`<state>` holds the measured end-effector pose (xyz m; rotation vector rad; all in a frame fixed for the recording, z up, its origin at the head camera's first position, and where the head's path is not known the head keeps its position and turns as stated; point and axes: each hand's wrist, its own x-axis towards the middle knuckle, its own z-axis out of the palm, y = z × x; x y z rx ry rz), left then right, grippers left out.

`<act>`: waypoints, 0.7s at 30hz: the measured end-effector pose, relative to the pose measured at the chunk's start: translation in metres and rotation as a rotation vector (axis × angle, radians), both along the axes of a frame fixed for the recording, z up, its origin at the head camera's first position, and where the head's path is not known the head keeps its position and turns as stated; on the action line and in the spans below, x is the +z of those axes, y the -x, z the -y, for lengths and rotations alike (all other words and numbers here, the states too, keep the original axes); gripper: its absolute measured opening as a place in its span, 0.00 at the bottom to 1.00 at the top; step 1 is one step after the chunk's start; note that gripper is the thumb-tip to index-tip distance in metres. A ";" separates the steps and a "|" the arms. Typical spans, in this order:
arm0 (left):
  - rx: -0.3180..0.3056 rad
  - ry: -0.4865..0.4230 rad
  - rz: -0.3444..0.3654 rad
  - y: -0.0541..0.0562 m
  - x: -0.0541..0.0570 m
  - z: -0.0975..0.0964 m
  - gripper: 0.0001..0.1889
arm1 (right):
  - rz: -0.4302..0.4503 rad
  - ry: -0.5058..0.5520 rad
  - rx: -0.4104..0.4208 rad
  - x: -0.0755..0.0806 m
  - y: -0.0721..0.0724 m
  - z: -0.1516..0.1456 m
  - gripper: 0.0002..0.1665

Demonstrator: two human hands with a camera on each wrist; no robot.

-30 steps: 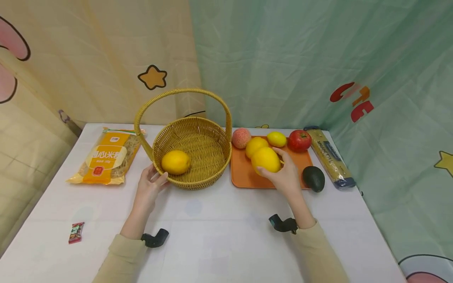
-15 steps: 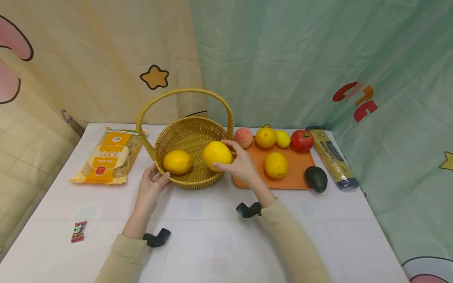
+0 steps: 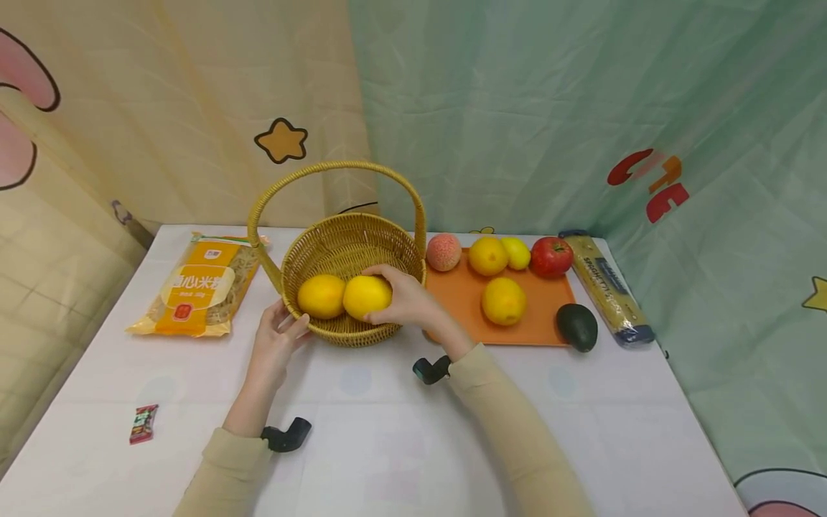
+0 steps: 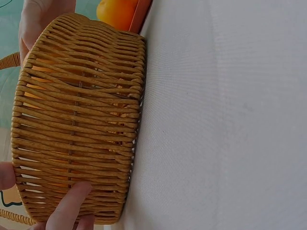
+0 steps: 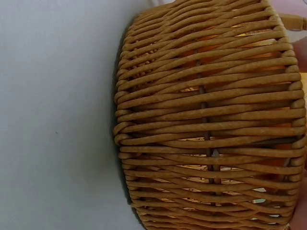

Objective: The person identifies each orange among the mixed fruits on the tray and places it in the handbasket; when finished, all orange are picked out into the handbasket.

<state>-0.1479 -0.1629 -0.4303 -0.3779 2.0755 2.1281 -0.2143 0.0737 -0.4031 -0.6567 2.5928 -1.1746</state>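
A round wicker basket (image 3: 352, 334) with a tall arched handle stands near the back of the table. My left hand (image 3: 274, 345) grips its rim at the front left, thumb over the edge; in the left wrist view a fingertip (image 4: 72, 203) lies against the weave. My right hand (image 3: 410, 298) reaches over the right part of the rim and holds a large, rounded yellow fruit (image 3: 366, 297) inside the basket. A second yellow fruit (image 3: 321, 296) lies left of it in the basket. The basket wall (image 5: 211, 115) hides most of the right hand in the right wrist view.
Right of the basket is an orange tray (image 3: 459, 316) with orange-yellow fruits (image 3: 504, 301), a small lemon (image 3: 516, 253), a red apple (image 3: 551, 257), a peach (image 3: 444, 252) and an avocado (image 3: 577, 327) around it. Spaghetti (image 3: 607, 287), a noodle bag (image 3: 197, 287) and a wrapped sweet (image 3: 143, 424) lie outward.
My right hand has carried the yellow fruit left from the tray and lowered it into the basket. An orange-yellow fruit on the tray has shifted right towards the lemon. My left hand stays on the rim.
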 end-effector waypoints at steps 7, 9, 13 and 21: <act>0.002 0.000 0.005 0.000 0.000 0.000 0.37 | -0.030 -0.121 0.100 0.002 0.004 0.008 0.40; 0.004 0.004 0.008 0.000 0.000 0.000 0.37 | -0.029 -0.149 0.122 0.003 0.005 0.010 0.38; 0.006 0.008 0.006 0.000 0.000 -0.001 0.37 | -0.006 -0.196 0.160 0.005 0.005 0.014 0.34; 0.003 0.015 -0.002 0.000 0.001 -0.002 0.37 | 0.012 -0.224 0.189 0.006 0.005 0.017 0.32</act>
